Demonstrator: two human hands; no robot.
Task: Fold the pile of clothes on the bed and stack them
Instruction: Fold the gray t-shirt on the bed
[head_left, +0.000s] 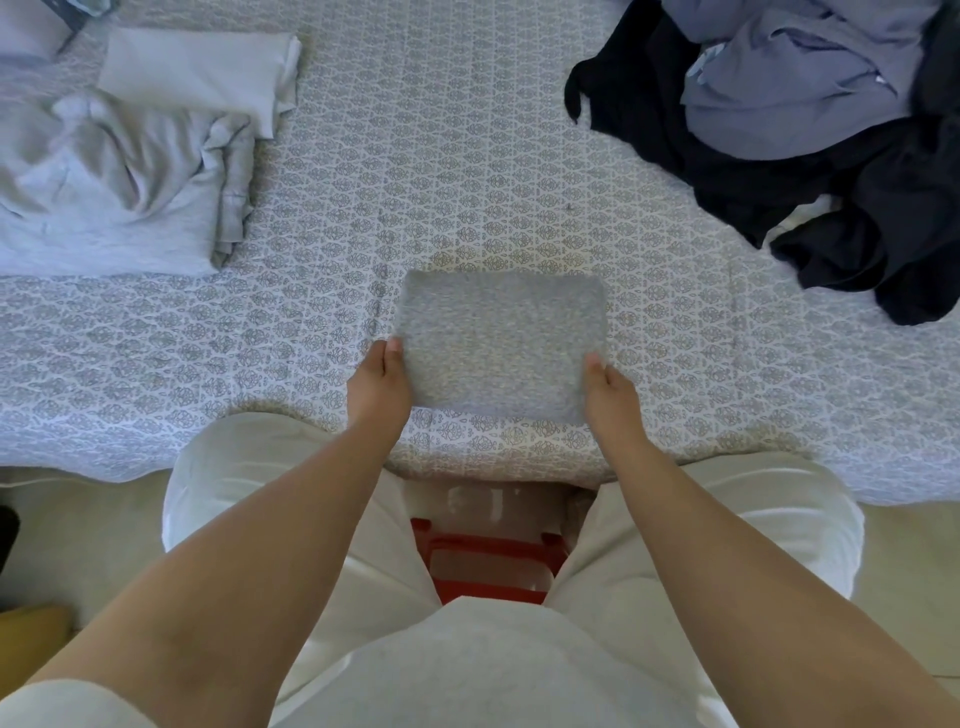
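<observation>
Left hand (383, 382) and right hand (609, 391) pinch the near side edges of a folded grey cloth (501, 340), thumbs on top, so that we hold the packet flat and its folds closed just over the bed (467, 171). We judge this grip suits carrying it to a stack. Paler folded pieces (197, 73) lie at far left, well apart, probably the stack begun. An unfolded dark and blue pile (800, 130) waits at far right, kept separate from finished work.
</observation>
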